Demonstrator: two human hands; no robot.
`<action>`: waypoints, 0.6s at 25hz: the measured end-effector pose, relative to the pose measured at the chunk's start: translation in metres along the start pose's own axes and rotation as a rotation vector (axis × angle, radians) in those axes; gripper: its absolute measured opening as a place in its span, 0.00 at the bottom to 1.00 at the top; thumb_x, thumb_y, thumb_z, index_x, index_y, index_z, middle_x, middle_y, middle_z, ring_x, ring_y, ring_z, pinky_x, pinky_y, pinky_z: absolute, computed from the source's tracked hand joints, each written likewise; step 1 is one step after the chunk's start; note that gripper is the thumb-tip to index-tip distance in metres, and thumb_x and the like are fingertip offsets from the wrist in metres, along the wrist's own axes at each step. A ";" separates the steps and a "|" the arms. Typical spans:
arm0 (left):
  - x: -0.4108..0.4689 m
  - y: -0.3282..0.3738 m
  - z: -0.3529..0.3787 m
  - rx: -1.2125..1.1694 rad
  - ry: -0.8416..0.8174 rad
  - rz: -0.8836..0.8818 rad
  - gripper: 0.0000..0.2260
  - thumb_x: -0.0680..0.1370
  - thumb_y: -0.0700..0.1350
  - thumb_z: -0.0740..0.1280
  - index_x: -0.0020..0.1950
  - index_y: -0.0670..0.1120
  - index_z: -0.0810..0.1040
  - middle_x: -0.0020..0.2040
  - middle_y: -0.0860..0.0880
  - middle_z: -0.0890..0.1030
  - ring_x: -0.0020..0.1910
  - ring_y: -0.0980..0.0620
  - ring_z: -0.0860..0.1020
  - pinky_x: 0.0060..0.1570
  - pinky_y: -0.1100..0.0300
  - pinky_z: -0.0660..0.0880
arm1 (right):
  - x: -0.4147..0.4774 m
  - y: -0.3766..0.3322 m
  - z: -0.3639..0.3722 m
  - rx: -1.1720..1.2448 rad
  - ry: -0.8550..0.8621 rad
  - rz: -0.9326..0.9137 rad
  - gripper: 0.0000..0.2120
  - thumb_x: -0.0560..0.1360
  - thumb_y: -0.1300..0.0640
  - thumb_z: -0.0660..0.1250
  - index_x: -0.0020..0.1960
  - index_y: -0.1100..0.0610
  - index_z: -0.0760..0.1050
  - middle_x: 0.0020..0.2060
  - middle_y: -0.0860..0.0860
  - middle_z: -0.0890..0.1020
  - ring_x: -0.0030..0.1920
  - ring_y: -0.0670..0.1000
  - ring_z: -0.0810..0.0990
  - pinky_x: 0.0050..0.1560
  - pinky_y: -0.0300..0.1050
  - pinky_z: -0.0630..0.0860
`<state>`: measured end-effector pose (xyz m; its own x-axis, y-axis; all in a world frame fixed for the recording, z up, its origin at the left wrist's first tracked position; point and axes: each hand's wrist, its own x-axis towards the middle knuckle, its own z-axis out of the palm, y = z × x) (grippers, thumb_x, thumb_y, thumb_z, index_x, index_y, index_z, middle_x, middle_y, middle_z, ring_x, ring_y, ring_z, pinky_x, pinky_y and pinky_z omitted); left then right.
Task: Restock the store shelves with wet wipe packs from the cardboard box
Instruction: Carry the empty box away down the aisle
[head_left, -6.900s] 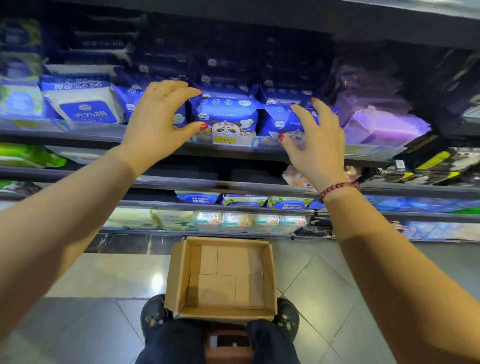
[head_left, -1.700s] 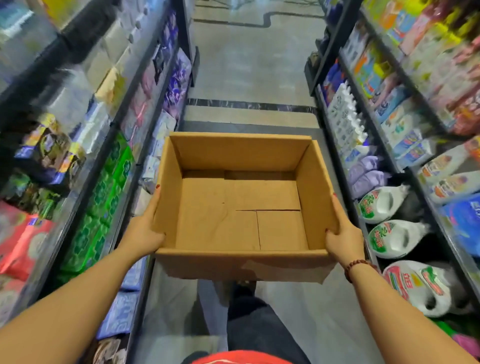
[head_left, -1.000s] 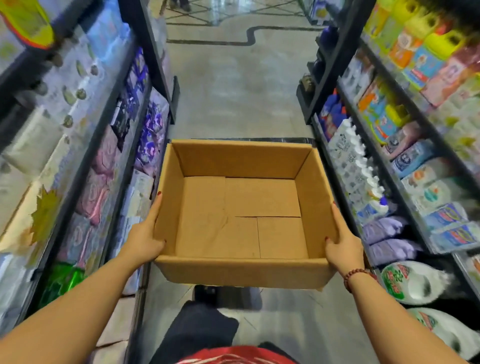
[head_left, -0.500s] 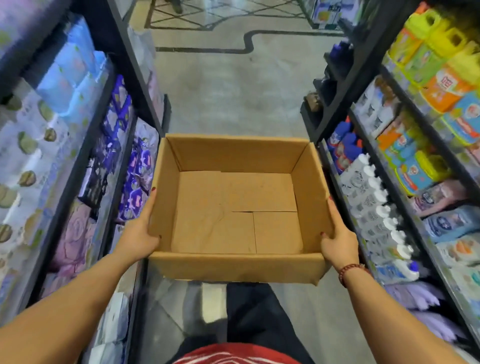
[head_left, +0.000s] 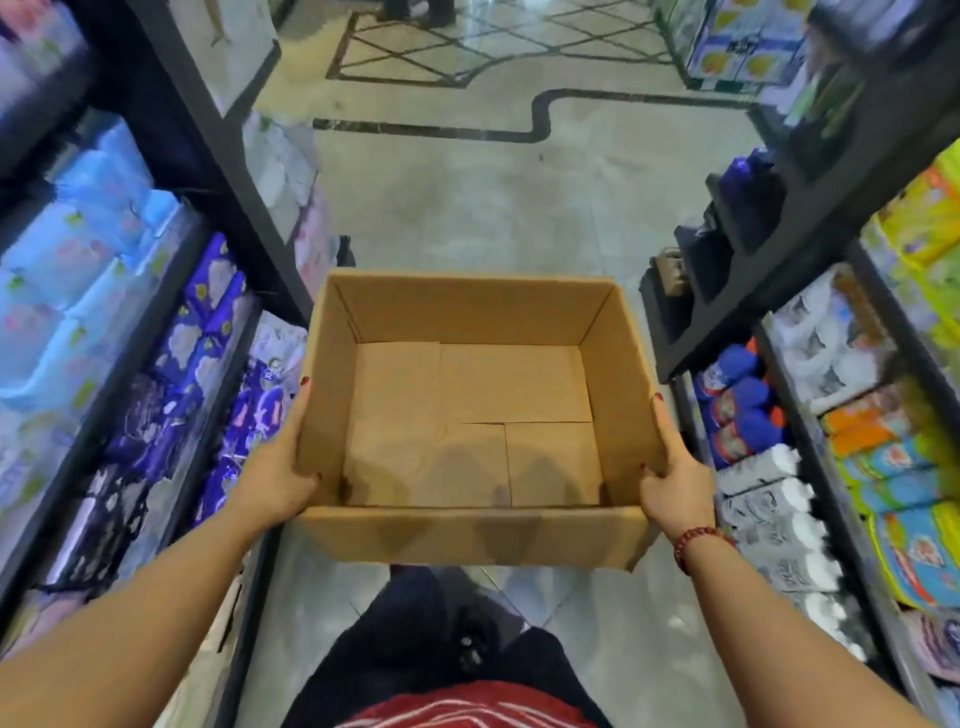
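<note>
Box is off the floor now and on the move. A few seconds back it sat at the feet below the wipes shelf with both hands up on the packs, and over the last half second the aisle end has crept closer while the racks slide past.

Biggest stuff first. Tiled floor (head_left: 493, 208) opens out at 12 o'clock. Left shelving (head_left: 218, 171) runs along 9 o'clock with blue and purple packs, and right shelving (head_left: 810, 218) runs along 3 o'clock with bottles and bright packs. It's too blurry to say if any of those are wipes.

Dead centre is the cardboard box (head_left: 467, 415), open top, held level above dark trousers (head_left: 415, 623) at 6 o'clock. Left hand (head_left: 275, 478) grips the wall at the box's 8 o'clock and right hand (head_left: 675, 483) at its 4 o'clock. Fingers lie along the outside and thumbs seem hooked over the rim, so both hands are clamped on it. Red bead bracelet (head_left: 698, 540) on the right wrist.

Handling guess: empty corrugated card, so very light. It should be stiff at the corners, but the walls would bow if squeezed mid-span. The side walls near the close corners, as now, look like the sane hold. I'd support it from underneath once it's loaded.

Count: one box, zero wipe packs inside, two hands, one bracelet.
</note>
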<state>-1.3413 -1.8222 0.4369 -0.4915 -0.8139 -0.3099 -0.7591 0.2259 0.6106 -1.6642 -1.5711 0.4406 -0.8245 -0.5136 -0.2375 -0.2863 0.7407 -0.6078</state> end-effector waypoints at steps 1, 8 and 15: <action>0.025 0.009 -0.002 0.007 -0.011 -0.009 0.49 0.70 0.33 0.68 0.76 0.64 0.42 0.48 0.47 0.75 0.37 0.53 0.75 0.35 0.60 0.73 | 0.024 -0.009 0.001 0.001 -0.009 0.009 0.41 0.75 0.68 0.60 0.75 0.33 0.48 0.36 0.55 0.78 0.32 0.54 0.76 0.39 0.48 0.78; 0.218 0.053 -0.027 -0.016 -0.030 -0.017 0.47 0.69 0.32 0.66 0.77 0.61 0.43 0.50 0.45 0.77 0.41 0.49 0.75 0.41 0.58 0.71 | 0.198 -0.089 0.018 -0.023 -0.015 -0.003 0.42 0.76 0.67 0.60 0.75 0.33 0.45 0.47 0.53 0.76 0.41 0.56 0.77 0.48 0.53 0.79; 0.372 0.116 -0.076 -0.010 -0.011 -0.018 0.46 0.69 0.36 0.67 0.76 0.62 0.45 0.45 0.46 0.77 0.40 0.47 0.76 0.37 0.62 0.71 | 0.347 -0.169 0.022 -0.017 0.008 0.012 0.41 0.74 0.68 0.59 0.75 0.33 0.50 0.46 0.54 0.78 0.39 0.54 0.76 0.45 0.44 0.75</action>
<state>-1.5796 -2.1394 0.4479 -0.4824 -0.8118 -0.3291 -0.7638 0.2059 0.6117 -1.8908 -1.8837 0.4438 -0.8317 -0.5015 -0.2384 -0.2849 0.7539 -0.5920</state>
